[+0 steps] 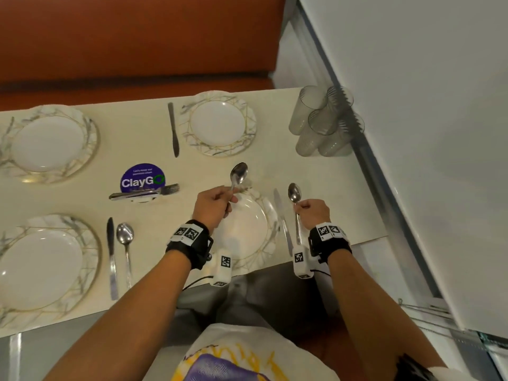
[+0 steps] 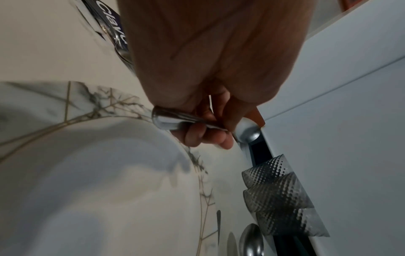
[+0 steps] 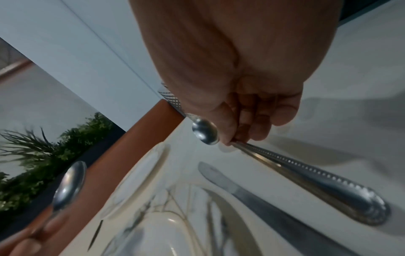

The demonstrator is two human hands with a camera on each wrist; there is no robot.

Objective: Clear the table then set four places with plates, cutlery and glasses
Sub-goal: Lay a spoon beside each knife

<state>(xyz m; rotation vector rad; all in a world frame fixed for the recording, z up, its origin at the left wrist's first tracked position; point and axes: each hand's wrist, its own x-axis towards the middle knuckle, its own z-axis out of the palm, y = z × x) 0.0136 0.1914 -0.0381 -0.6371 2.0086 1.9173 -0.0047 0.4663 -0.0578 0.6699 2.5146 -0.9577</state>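
The cream table [image 1: 247,166] is carrying four marbled plates: two on the far side [image 1: 222,123] [image 1: 46,145] and two on the near side [image 1: 44,268] [image 1: 247,229], with four clear glasses [image 1: 321,122] clustered at the far right corner by the wall, still waiting to be shared out. A purple round sticker [image 1: 143,177] is lying mid-table with a bundle of forks [image 1: 144,192] resting across its near edge. Knives are lying beside three of the plates, and the near left place is already showing a knife [image 1: 110,257] and spoon [image 1: 125,243] side by side. The left hand [image 1: 214,206] is hovering over the near right plate, its fingers [image 2: 205,136] curling round the handle of a spoon [image 1: 238,174] whose bowl is pointing toward the far side. The right hand [image 1: 313,210] is pinching the neck of a second spoon [image 1: 295,204], fingers [image 3: 252,119] clamping just behind the bowl, the beaded handle hanging low over the table just beside the knife [image 1: 283,224] to the right of that plate. These spoons are probably light, stiff and slick steel, so a pinch near the neck or mid-handle is giving the best control for laying them straight.
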